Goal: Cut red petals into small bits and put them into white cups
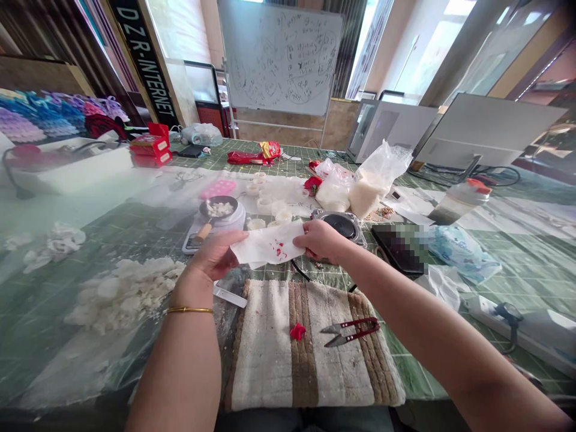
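Note:
Both of my hands hold a white paper point(258, 245) up over the table, just beyond the striped towel. My left hand point(217, 255) pinches its left end, and my right hand point(317, 241) pinches its right end. Small red bits lie on the right half of the paper. On the towel point(265, 360) rest a red petal-like piece point(297, 332) and thread snips point(351, 331) with red handles. Behind my left hand, a small pan point(218, 207) of white chunks sits on a white scale point(236, 225). A small hot plate point(339, 224) stands behind my right hand.
White flakes point(126, 291) are heaped at the left. Small cups point(283, 217) stand behind the paper. Bags of white granules point(366, 189), a bottle point(461, 201), a phone point(398, 249) and a power strip point(522, 330) are at the right. A pink mould point(218, 189) lies behind the pan.

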Demonstrator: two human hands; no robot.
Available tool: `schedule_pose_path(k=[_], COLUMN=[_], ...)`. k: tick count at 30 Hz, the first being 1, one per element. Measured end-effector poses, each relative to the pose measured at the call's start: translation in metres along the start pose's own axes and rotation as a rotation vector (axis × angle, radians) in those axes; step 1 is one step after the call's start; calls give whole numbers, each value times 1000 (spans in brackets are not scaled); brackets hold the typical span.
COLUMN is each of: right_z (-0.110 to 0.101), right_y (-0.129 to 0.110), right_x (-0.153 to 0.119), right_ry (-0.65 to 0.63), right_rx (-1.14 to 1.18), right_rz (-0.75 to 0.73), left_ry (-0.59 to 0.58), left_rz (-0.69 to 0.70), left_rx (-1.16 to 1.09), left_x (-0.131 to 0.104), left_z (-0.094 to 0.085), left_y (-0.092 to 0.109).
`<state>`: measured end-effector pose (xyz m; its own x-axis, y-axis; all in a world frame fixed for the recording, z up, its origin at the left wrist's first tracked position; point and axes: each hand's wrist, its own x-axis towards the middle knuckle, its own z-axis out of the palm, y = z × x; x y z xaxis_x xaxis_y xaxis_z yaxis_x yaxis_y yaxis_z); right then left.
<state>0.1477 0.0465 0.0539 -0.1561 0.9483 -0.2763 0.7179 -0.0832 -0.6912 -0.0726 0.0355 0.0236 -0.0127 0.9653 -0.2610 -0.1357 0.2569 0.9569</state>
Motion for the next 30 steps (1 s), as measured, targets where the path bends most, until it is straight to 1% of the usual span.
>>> schedule_pose_path(k=[2,3,6,8,11,16,19,23,27,30], right_z=[-4,-5,-6,-5,1,18,28,37,41,40], right_y=[-9,-13,-21,-23,-23,-19,-14,-4,4,6], right_x=[10,15,25,26,19,0,-5,-4,-4,-7], right_ry=[32,49,111,160,215,236,244,241,262,272], right_rx=[-69,-105,-219,-296,-398,-519,-548,-540,-489,-438], right_rz=[-5,-9,-35,-69,-136,-204,-222,-264,-292,-300], left_ry=[-20,-6,46,50,54,60,49,76,124,141], left_rz=[-16,0,51,59,60,122,153,172,183,189], left_rx=[-149,-204,-244,-173,-61,100,118,118,127,135], left_x=[6,9,14,15,14,13,15,17,18,18], left_z=[1,2,3,3,3,2,1,-1,-2,-2], left_y=[-1,-2,-4,-6,-7,-8,-10,-12,-13,-13])
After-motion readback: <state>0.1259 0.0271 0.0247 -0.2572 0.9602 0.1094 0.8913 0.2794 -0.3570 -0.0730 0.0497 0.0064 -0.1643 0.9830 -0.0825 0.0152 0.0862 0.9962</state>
